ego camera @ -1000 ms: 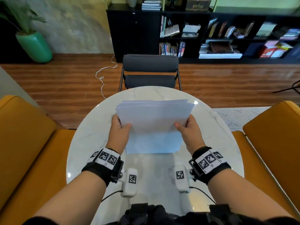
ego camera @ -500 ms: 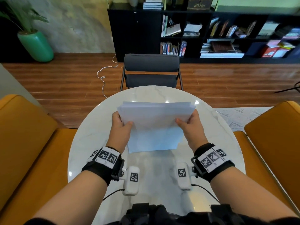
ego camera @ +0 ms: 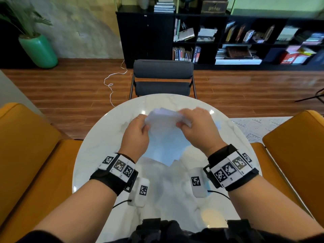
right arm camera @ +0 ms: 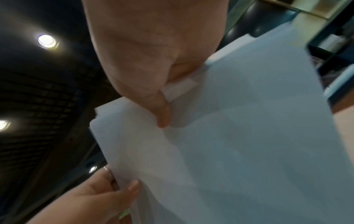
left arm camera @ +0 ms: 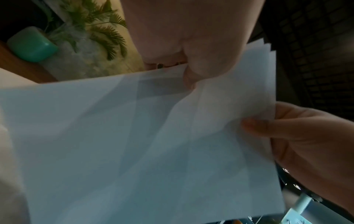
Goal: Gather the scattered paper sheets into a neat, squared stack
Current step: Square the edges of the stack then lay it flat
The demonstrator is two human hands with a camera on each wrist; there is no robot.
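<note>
Paper all picked up — the edges are not lined up yet.
The paper stack [ego camera: 164, 134] is held up on end over the desk [ego camera: 98, 155], its corner low. The left hand [ego camera: 135, 135] and right hand [ego camera: 196, 130] pinch its sides — fingers [left arm camera: 256, 125] curled tight on it.

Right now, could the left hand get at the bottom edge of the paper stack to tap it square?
Probably yes: the left hand grips the paper stack at its side, and the bottom edge hangs bare just above the table.
</note>
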